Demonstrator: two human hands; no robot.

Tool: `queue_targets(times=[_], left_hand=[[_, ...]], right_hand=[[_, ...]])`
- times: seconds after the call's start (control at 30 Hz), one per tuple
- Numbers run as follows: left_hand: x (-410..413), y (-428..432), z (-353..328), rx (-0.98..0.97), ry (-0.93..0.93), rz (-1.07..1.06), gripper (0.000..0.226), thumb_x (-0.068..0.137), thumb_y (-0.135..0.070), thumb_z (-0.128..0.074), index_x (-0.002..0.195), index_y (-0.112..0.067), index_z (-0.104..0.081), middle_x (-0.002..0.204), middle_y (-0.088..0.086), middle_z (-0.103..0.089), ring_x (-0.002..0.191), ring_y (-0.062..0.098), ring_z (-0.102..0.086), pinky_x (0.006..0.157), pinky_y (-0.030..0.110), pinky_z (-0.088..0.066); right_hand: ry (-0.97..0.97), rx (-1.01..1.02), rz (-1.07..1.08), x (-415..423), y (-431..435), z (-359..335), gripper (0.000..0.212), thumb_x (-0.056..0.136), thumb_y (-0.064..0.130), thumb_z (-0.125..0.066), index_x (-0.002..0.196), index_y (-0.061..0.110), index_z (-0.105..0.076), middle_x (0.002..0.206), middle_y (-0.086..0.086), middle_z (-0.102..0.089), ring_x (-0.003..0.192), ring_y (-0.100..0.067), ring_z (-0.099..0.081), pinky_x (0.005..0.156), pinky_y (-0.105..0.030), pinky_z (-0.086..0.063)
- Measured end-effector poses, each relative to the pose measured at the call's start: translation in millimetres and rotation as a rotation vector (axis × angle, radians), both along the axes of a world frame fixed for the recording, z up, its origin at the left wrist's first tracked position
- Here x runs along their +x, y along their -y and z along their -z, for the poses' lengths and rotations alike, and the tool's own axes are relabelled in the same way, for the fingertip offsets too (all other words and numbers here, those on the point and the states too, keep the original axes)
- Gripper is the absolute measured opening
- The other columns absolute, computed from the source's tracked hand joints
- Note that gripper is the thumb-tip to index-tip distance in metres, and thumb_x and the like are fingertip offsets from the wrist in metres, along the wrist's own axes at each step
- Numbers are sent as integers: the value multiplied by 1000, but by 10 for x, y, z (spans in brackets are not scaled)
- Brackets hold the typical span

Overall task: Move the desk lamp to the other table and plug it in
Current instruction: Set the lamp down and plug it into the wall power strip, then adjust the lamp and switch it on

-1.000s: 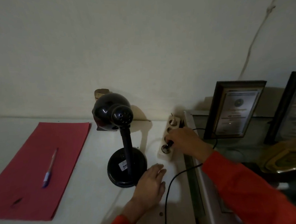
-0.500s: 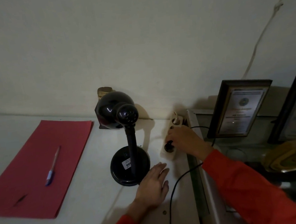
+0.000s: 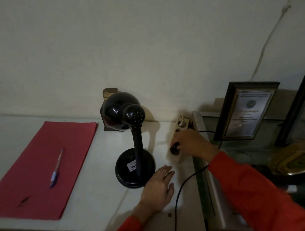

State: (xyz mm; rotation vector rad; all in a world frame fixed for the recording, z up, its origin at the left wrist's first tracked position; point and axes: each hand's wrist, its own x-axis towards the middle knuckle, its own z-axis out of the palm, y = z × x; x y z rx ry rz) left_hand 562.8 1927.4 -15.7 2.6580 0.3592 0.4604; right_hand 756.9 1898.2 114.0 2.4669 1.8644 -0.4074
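A black desk lamp (image 3: 134, 157) stands unlit on the white table (image 3: 92, 199), its round shade turned toward the wall. Right of it lies a beige power strip (image 3: 178, 140). My right hand (image 3: 192, 143) is closed around the lamp's black plug (image 3: 175, 148), which sits in the strip's nearest socket. The black cord (image 3: 181, 190) runs from the hand down over the table's front edge. My left hand (image 3: 159, 188) lies flat on the table, fingers apart, beside the lamp's base.
A red folder (image 3: 49, 166) with a pen (image 3: 56, 167) on it lies at the left. A small brown object (image 3: 109, 94) stands behind the lamp shade. On the lower surface to the right stand framed certificates (image 3: 246, 113) and a gold plaque (image 3: 297, 160).
The view has shifted slightly. My right hand has pressed the plug down into the strip's nearest socket. My left hand stays beside the lamp base.
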Motion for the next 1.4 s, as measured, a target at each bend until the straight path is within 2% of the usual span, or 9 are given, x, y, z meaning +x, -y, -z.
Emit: queue_targets(times=[0.27, 0.57, 0.7, 0.8, 0.9, 0.97, 1.13, 1.23, 1.4], left_hand=[[-2, 12, 32, 4, 1, -8, 44, 91, -31, -41, 132, -14, -48, 142, 5, -47, 136, 19, -36, 111, 32, -32], [-55, -42, -162, -73, -88, 94, 40, 93, -22, -42, 131, -10, -49, 146, 10, -41, 138, 22, -31, 113, 33, -30], [-292, -132, -413, -228, 39, 152, 22, 86, -9, -51, 103, -10, -65, 114, 0, -63, 101, 10, -55, 90, 18, -43], [-653, -260, -487, -260, 137, 6, 16, 80, -15, -49, 84, -18, -64, 88, -5, -65, 79, 6, -52, 71, 23, -44], [-918, -407, -459, -323, 284, -259, 16, 72, -21, -46, 77, -18, -62, 77, -2, -63, 74, 10, -52, 65, 34, -45], [-965, -538, -431, -355, 307, -427, 26, 68, -25, -45, 87, -15, -61, 89, 2, -60, 84, 14, -52, 71, 39, -48], [-896, -815, -426, -359, 82, -562, 80, 63, -48, -40, 131, -7, -45, 131, 15, -55, 117, 32, -51, 98, 43, -42], [-850, -850, -417, -358, 60, -528, 76, 64, -46, -38, 129, -8, -49, 121, 18, -63, 107, 34, -59, 93, 42, -48], [-809, -825, -395, -316, 87, -555, 66, 67, -37, -47, 129, -16, -48, 119, 13, -64, 106, 31, -58, 91, 42, -47]], right_hand=[[-36, -41, 18, -21, 7, 58, 24, 87, 15, -61, 109, 21, -69, 116, -2, -67, 105, -22, -60, 93, -41, -49], [253, -51, -32, -94, 35, 188, 25, 90, 12, -53, 109, 21, -68, 117, -5, -64, 112, -28, -48, 86, -38, -32], [430, 43, -102, -318, 78, 202, 27, 82, 15, -62, 108, 19, -66, 114, -6, -62, 115, -35, -48, 95, -49, -37], [170, 420, -82, -635, 121, 281, 38, 73, 16, -72, 110, 12, -67, 107, -11, -66, 97, -33, -58, 85, -44, -52], [-446, 374, 176, -1045, 103, 337, 58, 79, 25, -69, 133, 13, -50, 122, -10, -55, 109, -25, -55, 95, -37, -50], [-595, 320, 281, -1220, 38, 429, 78, 73, 37, -73, 141, 20, -37, 133, -6, -47, 120, -21, -49, 101, -36, -47], [-318, 273, 295, -1452, -121, 625, 98, 61, 57, -71, 141, 20, -30, 132, -8, -49, 120, -28, -41, 101, -38, -42], [-160, 273, 258, -1434, -184, 722, 96, 61, 57, -72, 139, 15, -35, 127, -9, -50, 114, -29, -41, 99, -35, -39], [-213, 228, 227, -1204, -311, 635, 81, 55, 48, -81, 123, 18, -48, 121, -6, -52, 114, -27, -42, 97, -35, -39]])
